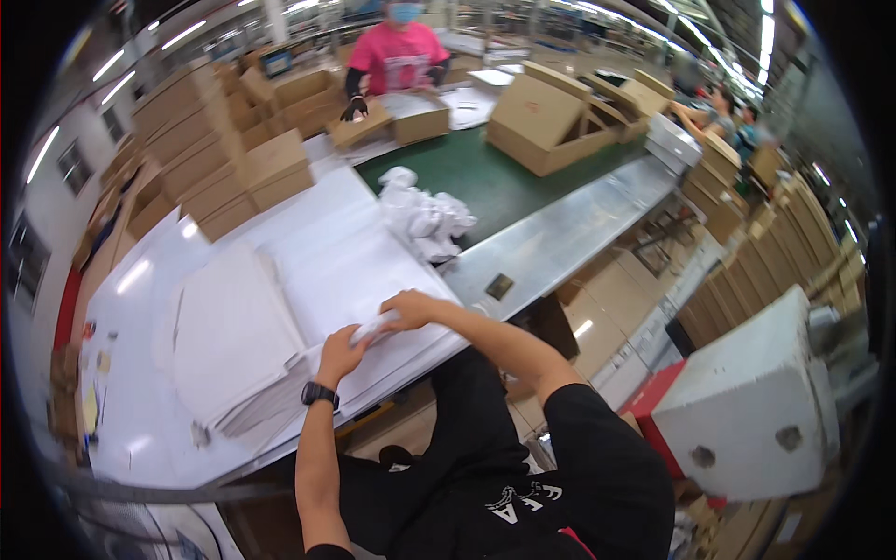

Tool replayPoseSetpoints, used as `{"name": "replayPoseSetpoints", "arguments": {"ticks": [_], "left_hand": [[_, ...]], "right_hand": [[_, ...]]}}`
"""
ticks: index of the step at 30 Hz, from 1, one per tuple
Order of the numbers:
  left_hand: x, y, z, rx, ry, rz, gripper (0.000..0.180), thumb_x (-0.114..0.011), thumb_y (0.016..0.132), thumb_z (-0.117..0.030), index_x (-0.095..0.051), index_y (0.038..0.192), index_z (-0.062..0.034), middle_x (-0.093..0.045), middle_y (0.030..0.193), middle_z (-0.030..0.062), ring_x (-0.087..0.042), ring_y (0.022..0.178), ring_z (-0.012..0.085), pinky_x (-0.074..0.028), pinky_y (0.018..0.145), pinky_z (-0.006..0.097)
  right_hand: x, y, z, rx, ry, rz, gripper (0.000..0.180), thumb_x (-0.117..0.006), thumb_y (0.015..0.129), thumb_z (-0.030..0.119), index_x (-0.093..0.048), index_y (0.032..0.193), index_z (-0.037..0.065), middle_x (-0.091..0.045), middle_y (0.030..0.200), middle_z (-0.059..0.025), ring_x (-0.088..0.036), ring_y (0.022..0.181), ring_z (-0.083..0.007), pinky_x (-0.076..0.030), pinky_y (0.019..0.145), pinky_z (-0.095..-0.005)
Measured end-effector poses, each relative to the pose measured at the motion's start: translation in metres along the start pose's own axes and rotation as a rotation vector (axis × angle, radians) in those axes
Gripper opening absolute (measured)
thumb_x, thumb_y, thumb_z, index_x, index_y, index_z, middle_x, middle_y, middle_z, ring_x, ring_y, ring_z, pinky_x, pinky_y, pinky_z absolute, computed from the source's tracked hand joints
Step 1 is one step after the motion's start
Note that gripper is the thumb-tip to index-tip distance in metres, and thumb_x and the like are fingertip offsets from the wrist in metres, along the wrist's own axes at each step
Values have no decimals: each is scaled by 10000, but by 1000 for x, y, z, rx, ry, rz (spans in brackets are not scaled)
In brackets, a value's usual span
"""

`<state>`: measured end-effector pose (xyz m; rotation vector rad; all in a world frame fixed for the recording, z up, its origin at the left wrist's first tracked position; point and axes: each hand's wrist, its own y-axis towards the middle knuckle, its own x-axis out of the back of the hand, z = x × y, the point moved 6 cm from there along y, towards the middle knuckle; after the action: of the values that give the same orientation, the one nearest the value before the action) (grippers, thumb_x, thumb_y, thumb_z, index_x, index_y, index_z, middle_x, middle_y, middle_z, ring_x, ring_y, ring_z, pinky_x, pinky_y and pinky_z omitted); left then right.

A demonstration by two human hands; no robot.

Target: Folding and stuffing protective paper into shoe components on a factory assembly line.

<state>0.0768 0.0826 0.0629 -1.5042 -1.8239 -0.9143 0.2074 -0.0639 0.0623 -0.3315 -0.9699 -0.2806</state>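
My left hand (343, 355) and my right hand (407, 311) are close together over the near edge of the white table, fingers closed on a crumpled piece of white paper (375, 328) between them. Flat white paper sheets (341, 257) lie spread under and beyond my hands. To the left of my left hand rests a thick stack of white paper (229, 336), its edges uneven. Several crumpled white paper wads (425, 217) are heaped past the sheets, beside the green belt. A dark watch is on my left wrist.
A green conveyor belt (448, 173) with a metal side ledge (569, 229) runs beyond the table. Open cardboard boxes (546, 121) sit on it; more boxes (233, 182) are piled at left. Across stands a person in pink (397, 56). A white foam box (742, 401) is at my right.
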Motion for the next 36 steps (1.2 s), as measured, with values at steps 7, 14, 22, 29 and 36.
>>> {"name": "replayPoseSetpoints", "arguments": {"ticks": [7,14,22,29,36], "left_hand": [[0,2,-23,26,654,-158,402,-629,919,-320,-636,1252,-95,-614,1193,147,-565,1158,355,-397,1030,609],[-27,-31,-27,172,503,-382,602,-606,945,-382,-438,1509,-256,-327,1514,351,-274,1445,488,-207,1159,645],[-27,-44,-16,156,240,-396,802,-562,974,-498,-179,1626,-230,-166,1568,410,-133,1480,556,-134,1178,653],[33,-92,-87,93,-321,-913,883,-645,982,-385,-163,1562,73,-295,1561,336,-271,1463,483,-229,1189,545],[83,-99,-128,186,-1044,-574,500,-888,787,-203,-561,1102,7,-657,955,50,-625,864,118,-521,753,267]], "right_hand": [[19,38,36,-239,-366,-259,545,-655,884,572,-669,1216,140,-616,1356,-143,-549,1284,-351,-302,1107,-664],[-48,-12,28,89,-314,-630,617,-529,1009,415,-466,1428,-33,-497,1462,-245,-411,1413,-400,-246,1181,-567],[-31,0,41,-394,680,-854,665,-626,953,398,-471,1398,-71,-591,1327,-261,-596,1204,-400,-464,1022,-537],[-14,-53,86,-60,1760,-467,491,-624,911,201,-542,1353,5,-639,1214,-154,-631,1126,-327,-513,1005,-429],[27,-97,122,171,1633,-305,586,-632,861,110,-509,1419,-17,-664,1169,-147,-640,1081,-224,-521,943,-335]]}}
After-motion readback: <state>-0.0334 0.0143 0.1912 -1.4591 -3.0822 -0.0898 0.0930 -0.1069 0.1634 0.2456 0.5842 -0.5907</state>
